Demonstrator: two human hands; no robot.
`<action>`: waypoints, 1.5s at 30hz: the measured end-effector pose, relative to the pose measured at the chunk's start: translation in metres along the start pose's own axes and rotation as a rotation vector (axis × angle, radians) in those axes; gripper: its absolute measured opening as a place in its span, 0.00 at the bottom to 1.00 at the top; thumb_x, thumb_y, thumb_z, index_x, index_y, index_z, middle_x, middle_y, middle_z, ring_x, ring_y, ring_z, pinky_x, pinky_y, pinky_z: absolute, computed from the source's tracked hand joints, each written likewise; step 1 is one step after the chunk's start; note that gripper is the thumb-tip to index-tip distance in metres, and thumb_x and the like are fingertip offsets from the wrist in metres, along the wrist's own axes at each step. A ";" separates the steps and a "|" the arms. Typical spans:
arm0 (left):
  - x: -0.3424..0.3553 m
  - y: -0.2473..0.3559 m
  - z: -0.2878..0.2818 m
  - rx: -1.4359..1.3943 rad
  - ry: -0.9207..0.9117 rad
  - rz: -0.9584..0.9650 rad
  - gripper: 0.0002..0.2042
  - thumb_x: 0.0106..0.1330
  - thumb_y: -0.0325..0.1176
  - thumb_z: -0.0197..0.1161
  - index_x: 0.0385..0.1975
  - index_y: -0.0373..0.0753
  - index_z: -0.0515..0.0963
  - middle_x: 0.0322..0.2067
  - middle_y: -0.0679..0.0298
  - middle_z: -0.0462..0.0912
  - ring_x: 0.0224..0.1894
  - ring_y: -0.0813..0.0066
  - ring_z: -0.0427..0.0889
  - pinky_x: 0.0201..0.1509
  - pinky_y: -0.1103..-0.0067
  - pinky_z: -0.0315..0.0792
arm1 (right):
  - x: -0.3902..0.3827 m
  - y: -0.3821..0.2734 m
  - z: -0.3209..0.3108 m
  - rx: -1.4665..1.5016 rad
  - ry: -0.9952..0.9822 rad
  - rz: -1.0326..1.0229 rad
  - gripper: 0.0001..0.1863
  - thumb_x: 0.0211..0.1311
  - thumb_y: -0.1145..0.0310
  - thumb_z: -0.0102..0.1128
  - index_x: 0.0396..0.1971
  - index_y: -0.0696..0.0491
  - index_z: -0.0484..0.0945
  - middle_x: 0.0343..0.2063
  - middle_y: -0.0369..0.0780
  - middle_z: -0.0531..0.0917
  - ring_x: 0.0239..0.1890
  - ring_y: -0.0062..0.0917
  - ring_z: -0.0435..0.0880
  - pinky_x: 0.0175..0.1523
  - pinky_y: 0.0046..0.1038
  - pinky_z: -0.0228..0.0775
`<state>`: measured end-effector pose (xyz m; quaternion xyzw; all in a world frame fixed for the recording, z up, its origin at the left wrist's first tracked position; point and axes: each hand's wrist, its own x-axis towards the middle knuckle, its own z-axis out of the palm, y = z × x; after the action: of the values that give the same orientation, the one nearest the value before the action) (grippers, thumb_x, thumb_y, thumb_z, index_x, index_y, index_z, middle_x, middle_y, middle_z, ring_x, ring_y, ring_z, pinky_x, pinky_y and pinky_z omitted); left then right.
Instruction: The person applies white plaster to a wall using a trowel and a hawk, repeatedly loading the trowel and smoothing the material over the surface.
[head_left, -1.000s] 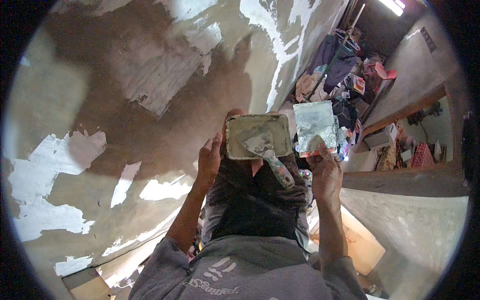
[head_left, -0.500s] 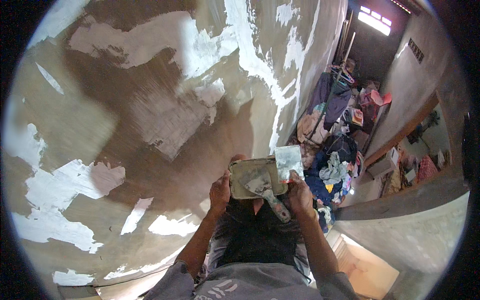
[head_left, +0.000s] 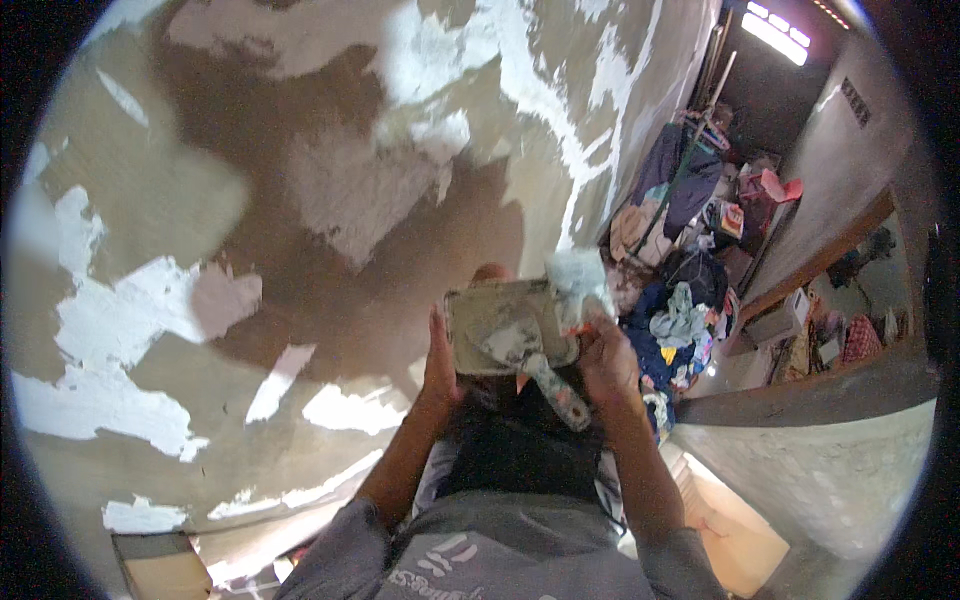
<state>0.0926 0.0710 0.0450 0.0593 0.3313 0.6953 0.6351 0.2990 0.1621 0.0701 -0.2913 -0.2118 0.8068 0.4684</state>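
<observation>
A shallow rectangular tray [head_left: 468, 322], crusted with dried putty, is in front of my body. My left hand [head_left: 440, 362] grips its left side, fingers running up along the edge. In the tray lies a putty knife [head_left: 545, 378], its blade on the tray floor and its stained handle sticking out over the near right edge. My right hand [head_left: 610, 362] is at the tray's right end, closed on a square, whitish flat spreader [head_left: 577, 278] that is blurred and points up. Whether the right fingers also touch the tray I cannot tell.
A brown wall [head_left: 330, 320] with white filler patches rises in front and to the left. Heaped clothes [head_left: 680, 315] and a leaning pole [head_left: 690, 150] stand along the passage at right. A wall opening [head_left: 850, 300] and a pale box-like thing [head_left: 735, 530] are further right.
The tray and both hands are slightly higher in view. The spreader has become blurred and tilted a little. The wall and clothes have shifted up and right as my head moved.
</observation>
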 end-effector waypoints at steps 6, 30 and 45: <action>-0.030 0.001 0.002 0.064 -0.066 -0.044 0.44 0.57 0.71 0.33 0.63 0.39 0.54 0.60 0.54 0.62 0.61 0.57 0.63 0.62 0.62 0.61 | -0.017 -0.002 0.000 0.069 -0.009 0.033 0.15 0.60 0.72 0.51 0.46 0.60 0.70 0.43 0.41 0.77 0.45 0.29 0.75 0.55 0.30 0.64; -0.084 0.024 0.013 -0.112 0.054 0.090 0.32 0.64 0.60 0.41 0.61 0.42 0.59 0.58 0.54 0.65 0.58 0.55 0.66 0.58 0.57 0.65 | 0.011 0.003 0.021 0.106 -0.158 0.216 0.29 0.60 0.70 0.50 0.61 0.47 0.52 0.31 0.37 0.76 0.30 0.26 0.78 0.42 0.32 0.74; -0.141 0.031 0.013 -0.211 0.378 0.422 0.34 0.60 0.62 0.47 0.59 0.44 0.61 0.57 0.56 0.66 0.56 0.56 0.68 0.56 0.57 0.65 | 0.122 0.114 0.073 -1.397 -0.154 -0.985 0.16 0.56 0.70 0.53 0.45 0.58 0.73 0.30 0.46 0.74 0.30 0.40 0.77 0.34 0.34 0.71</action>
<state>0.0993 -0.0531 0.1192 -0.0699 0.3499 0.8412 0.4062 0.1306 0.2110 0.0208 -0.3322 -0.7936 0.2137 0.4627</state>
